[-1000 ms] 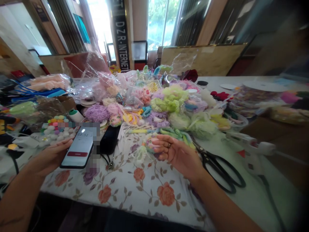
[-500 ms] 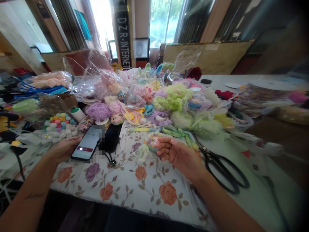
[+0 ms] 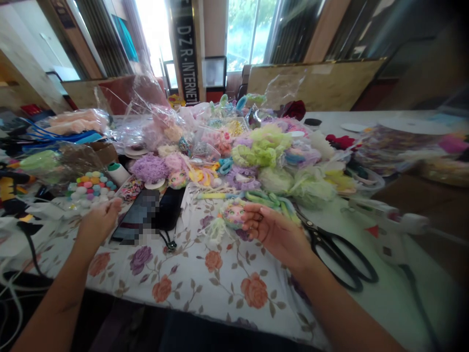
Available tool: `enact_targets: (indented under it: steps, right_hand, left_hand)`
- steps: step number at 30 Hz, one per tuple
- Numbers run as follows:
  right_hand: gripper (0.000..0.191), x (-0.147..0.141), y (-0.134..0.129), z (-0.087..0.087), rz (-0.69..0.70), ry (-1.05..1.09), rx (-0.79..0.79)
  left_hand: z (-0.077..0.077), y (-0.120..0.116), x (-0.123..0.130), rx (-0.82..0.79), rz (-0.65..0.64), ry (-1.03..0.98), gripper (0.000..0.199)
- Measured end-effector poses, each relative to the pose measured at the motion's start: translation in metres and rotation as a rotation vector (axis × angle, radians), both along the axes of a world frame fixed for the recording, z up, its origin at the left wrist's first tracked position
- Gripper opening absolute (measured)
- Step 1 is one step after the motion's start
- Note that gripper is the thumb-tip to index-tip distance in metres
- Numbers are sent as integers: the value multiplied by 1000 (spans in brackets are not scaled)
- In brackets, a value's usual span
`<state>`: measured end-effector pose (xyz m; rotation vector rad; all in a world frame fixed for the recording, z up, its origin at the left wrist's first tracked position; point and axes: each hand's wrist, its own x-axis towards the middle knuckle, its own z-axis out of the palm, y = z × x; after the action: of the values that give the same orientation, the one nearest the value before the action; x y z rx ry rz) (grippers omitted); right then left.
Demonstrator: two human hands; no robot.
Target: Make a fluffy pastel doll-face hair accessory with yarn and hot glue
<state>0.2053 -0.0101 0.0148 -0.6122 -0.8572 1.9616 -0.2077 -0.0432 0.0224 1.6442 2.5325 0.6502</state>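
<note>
My left hand (image 3: 98, 222) is just left of a phone (image 3: 132, 217), fingers curled together with nothing visible in them. The phone lies on the flowered cloth (image 3: 190, 288), its screen dark. A second black phone-like object (image 3: 171, 208) rests against its right side, a dark beaded strap hanging from it. My right hand (image 3: 274, 234) hovers palm inward, fingers loosely bent and somewhat apart. Its fingertips overlap the right edge of a small doll head (image 3: 234, 213) with pastel yarn hair; whether they touch cannot be told. Black-handled scissors (image 3: 337, 252) lie right of my right wrist.
Behind the hands spreads a heap of yarn, tulle (image 3: 264, 146) and plastic-bagged trims. Pompoms (image 3: 93, 186) and a thread spool (image 3: 117, 172) sit at the left. A glue gun (image 3: 388, 225) with its cord lies at the right. White cables (image 3: 14, 293) hang at the left edge.
My left hand has let go of the phone and drawn slightly left, its fingers curling. The phone's screen has gone from lit to dark. My right hand has barely moved.
</note>
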Motion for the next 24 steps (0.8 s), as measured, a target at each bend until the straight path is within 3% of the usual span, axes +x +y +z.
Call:
enact_targets:
  steps: [2, 4, 6, 9, 12, 15, 17, 19, 21, 24]
  right_hand:
    - [23, 0, 1, 0, 3, -1, 11]
    - [22, 4, 3, 2, -28, -6, 31]
    - [20, 11, 7, 7, -102, -21, 53]
    - [17, 26, 15, 13, -275, -61, 92]
    - [16, 39, 22, 11, -450, -167, 139]
    - [24, 41, 27, 1, -585, -525, 290]
    - [35, 36, 28, -7, -595, -898, 489]
    - [48, 30, 27, -13, -507, -1228, 672]
    - [58, 23, 25, -17, -377, -1444, 768]
    - [57, 14, 22, -20, -267, -1626, 828]
  left_hand:
    - [12, -1, 12, -74, 59, 134, 57]
    - [27, -1, 31, -17, 52, 144, 52]
    - [39, 2, 55, 141, 14, 60, 51]
    - [47, 11, 97, 291, -181, -207, 47]
    - [39, 28, 141, 281, -466, -392, 46]
    - [18, 48, 179, 102, -671, -515, 44]
    - [3, 61, 197, 10, -687, -552, 39]
    - [-11, 71, 209, -56, -643, -623, 38]
    - [-19, 77, 215, -100, -604, -670, 39]
    - [-23, 83, 220, -157, -561, -687, 42]
